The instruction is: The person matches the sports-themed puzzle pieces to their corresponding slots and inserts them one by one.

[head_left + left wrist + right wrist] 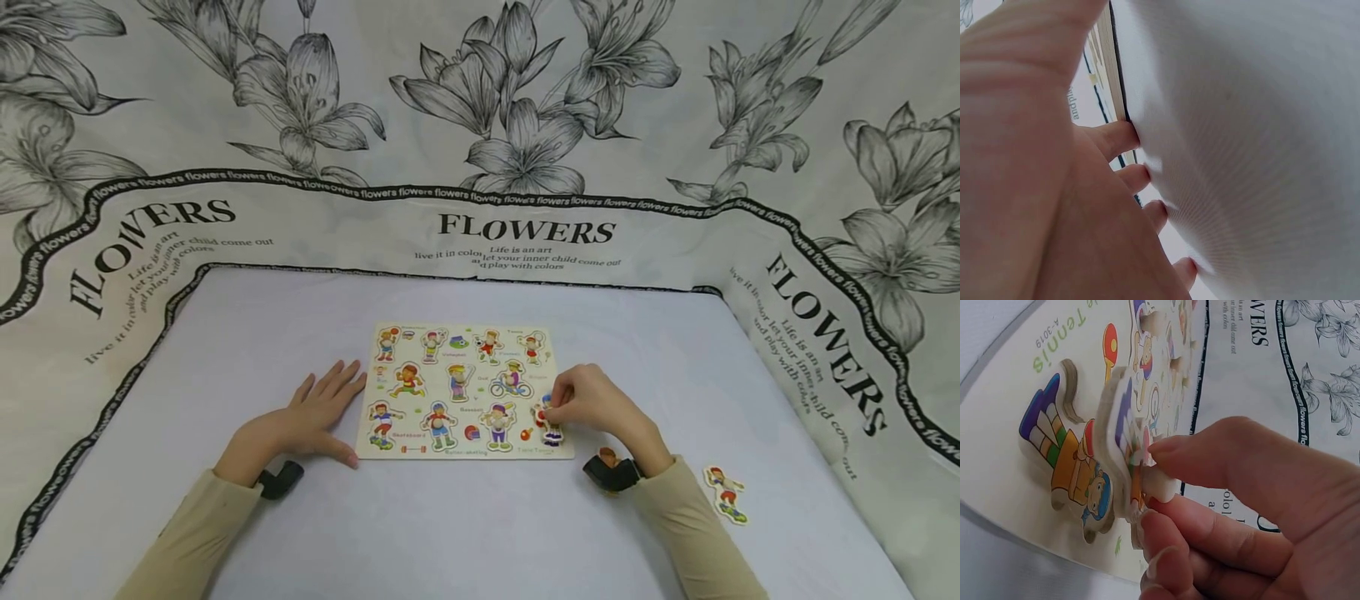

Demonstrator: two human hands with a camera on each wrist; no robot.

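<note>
A wooden peg puzzle board (442, 429) with several sporty figures lies on the white table. At its lower right corner my right hand (592, 404) pinches a figure-shaped puzzle piece (1117, 434) by its knob, between thumb and fingers. The piece stands tilted over the Table Tennis recess (1069, 465), where a matching figure is printed. Whether its edge touches the board I cannot tell. Beside the board's left edge, my left hand (311, 417) rests palm down on the table with fingers spread; its fingertips lie near that edge.
A loose puzzle piece (726, 496) of a figure on a skateboard lies on the table, right of my right forearm. Black wrist cameras sit on the left wrist (282, 480) and right wrist (611, 471). Behind the table (420, 533) hangs a flower-printed cloth (337, 225).
</note>
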